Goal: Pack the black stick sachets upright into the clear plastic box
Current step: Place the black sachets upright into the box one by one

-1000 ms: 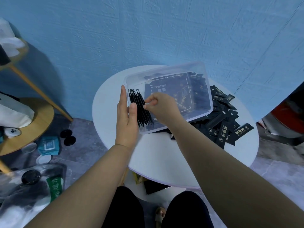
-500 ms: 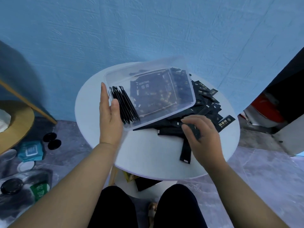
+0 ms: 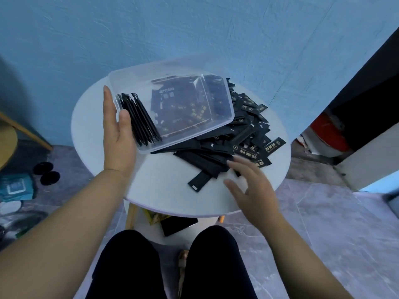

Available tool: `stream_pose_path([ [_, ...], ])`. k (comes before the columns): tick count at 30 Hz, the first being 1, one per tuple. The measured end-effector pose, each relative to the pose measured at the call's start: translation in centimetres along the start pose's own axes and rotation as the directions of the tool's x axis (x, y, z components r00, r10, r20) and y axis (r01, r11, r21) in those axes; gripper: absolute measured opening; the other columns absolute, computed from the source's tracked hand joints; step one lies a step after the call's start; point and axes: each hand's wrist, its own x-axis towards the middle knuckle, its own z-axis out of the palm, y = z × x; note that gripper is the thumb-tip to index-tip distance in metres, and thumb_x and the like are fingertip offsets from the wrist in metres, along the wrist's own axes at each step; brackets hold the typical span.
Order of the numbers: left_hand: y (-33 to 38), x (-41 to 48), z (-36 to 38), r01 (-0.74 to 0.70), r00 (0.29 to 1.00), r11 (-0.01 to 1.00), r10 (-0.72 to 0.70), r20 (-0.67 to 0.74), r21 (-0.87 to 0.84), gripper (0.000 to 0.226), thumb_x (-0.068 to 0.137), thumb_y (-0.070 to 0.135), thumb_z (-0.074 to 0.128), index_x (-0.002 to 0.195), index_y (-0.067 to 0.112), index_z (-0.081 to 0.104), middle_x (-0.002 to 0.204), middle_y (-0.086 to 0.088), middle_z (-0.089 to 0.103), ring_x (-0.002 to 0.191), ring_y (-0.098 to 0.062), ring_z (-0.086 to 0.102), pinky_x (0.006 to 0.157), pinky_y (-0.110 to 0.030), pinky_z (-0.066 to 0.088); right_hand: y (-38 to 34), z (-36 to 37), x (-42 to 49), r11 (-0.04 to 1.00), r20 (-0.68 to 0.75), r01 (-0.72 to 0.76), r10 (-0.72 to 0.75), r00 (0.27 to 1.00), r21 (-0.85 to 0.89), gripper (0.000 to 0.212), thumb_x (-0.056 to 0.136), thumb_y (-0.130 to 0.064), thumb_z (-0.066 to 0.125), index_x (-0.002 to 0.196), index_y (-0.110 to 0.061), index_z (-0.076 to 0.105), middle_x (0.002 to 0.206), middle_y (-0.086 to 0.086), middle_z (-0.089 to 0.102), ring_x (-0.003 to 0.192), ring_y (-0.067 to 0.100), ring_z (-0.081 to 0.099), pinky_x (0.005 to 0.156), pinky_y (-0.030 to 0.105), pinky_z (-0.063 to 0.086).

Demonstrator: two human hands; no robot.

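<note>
A clear plastic box [image 3: 218,98] lies tilted on a heap of black stick sachets [image 3: 241,137] on the round white table [image 3: 164,190]. Several sachets [image 3: 138,119] stand on edge against the box's left wall. My left hand [image 3: 117,134] presses flat against that wall from outside, thumb over the rim on the standing sachets. My right hand [image 3: 252,188] hovers with spread fingers at the heap's near edge, fingertips touching the sachets, holding nothing. One sachet [image 3: 199,181] sticks out of the heap toward me.
A blue wall stands behind the table. On the floor at left lie two black round lids [image 3: 46,173] and a teal packet [image 3: 16,188]. A wooden stand [image 3: 8,137] is at the far left. A dark box [image 3: 179,225] sits under the table.
My right hand left the box, went to the heap at the right and opened from a curled pose to spread fingers. The left hand stayed on the box's wall.
</note>
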Motion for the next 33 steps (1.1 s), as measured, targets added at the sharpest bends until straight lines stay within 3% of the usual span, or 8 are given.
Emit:
stream_pose_path([
  [3,-0.2,0.1,-0.1,0.031,0.999,0.999,-0.031,-0.023,-0.030,0.050,0.103,0.034,0.029,0.150,0.034,0.011,0.156,0.015,0.013,0.142,-0.001,0.016,0.117,-0.021,0.014,1.3,-0.5,1.2,0.997,-0.097,0.049,-0.055,0.994,-0.066,0.050,0.081,-0.041,0.066,0.124,-0.017,0.058,0.131,0.001,0.053,0.123,0.020,0.046,0.104,0.030,0.033],
  [8,-0.1,0.4,0.0,0.079,0.994,0.994,-0.084,-0.073,-0.071,0.047,0.104,0.032,0.028,0.149,0.036,0.015,0.155,0.017,0.016,0.142,-0.001,0.017,0.116,-0.020,0.014,1.3,1.0,4.0,0.982,0.202,0.056,-0.019,0.979,-0.182,0.087,0.076,-0.078,0.028,0.147,-0.028,0.024,0.158,-0.003,0.009,0.146,0.018,-0.003,0.118,0.038,-0.001],
  [12,-0.3,1.2,-0.2,0.095,0.992,0.992,-0.101,-0.069,-0.084,0.047,0.102,0.037,0.029,0.147,0.042,0.016,0.155,0.011,0.024,0.141,-0.002,0.022,0.117,-0.026,0.016,1.5,2.1,3.7,0.949,0.356,0.145,-0.038,0.934,-0.281,0.103,0.065,-0.090,0.002,0.149,-0.032,0.011,0.158,-0.005,0.000,0.145,0.014,-0.009,0.113,0.031,-0.015],
  [14,-0.3,1.6,-0.3,0.105,0.992,0.990,-0.112,-0.065,-0.098,0.048,0.101,0.040,0.030,0.147,0.043,0.016,0.154,0.010,0.027,0.141,-0.002,0.023,0.117,-0.027,0.017,1.0,1.8,2.9,0.977,0.367,0.166,-0.107,0.924,-0.133,0.090,0.073,-0.086,0.015,0.147,-0.034,0.012,0.157,-0.011,-0.001,0.145,0.009,-0.011,0.114,0.028,-0.011],
  [17,-0.2,1.7,0.0,0.094,0.994,0.990,-0.099,-0.048,-0.100,0.049,0.100,0.041,0.030,0.147,0.043,0.016,0.155,0.010,0.026,0.141,-0.002,0.023,0.117,-0.027,0.018,1.3,0.7,2.0,0.990,0.187,0.123,-0.134,0.973,0.073,0.061,0.087,-0.048,0.047,0.142,-0.029,0.030,0.150,-0.016,0.014,0.145,0.009,0.005,0.116,0.025,0.007],
  [21,-1.1,1.8,0.0,0.084,0.994,0.989,-0.092,-0.063,-0.122,0.052,0.096,0.047,0.031,0.146,0.044,0.017,0.155,0.007,0.026,0.141,-0.004,0.023,0.119,-0.034,0.018,3.6,-1.2,1.2,0.997,0.192,0.024,-0.038,0.981,0.074,0.041,0.089,-0.018,0.062,0.129,-0.022,0.053,0.139,-0.016,0.036,0.133,0.002,0.030,0.113,0.022,0.023],
  [26,-1.0,1.5,0.2,0.052,0.996,0.994,-0.058,-0.062,-0.100,0.053,0.099,0.042,0.030,0.149,0.036,0.015,0.157,0.008,0.021,0.142,-0.005,0.021,0.119,-0.033,0.017,4.2,-2.2,1.7,0.997,0.286,0.067,-0.077,0.955,0.045,0.040,0.076,-0.031,0.072,0.114,-0.022,0.066,0.119,-0.017,0.054,0.122,0.006,0.043,0.103,0.007,0.025],
  [33,-0.8,1.4,0.1,0.041,0.998,0.996,-0.046,-0.049,-0.083,0.055,0.097,0.046,0.031,0.149,0.038,0.015,0.156,0.010,0.020,0.142,-0.003,0.021,0.119,-0.031,0.017,4.2,-1.8,2.8,0.996,0.221,0.092,-0.086,0.972,-0.019,0.033,0.060,-0.049,0.076,0.086,-0.029,0.069,0.080,-0.009,0.059,0.080,0.011,0.051,0.075,0.023,0.037],
])
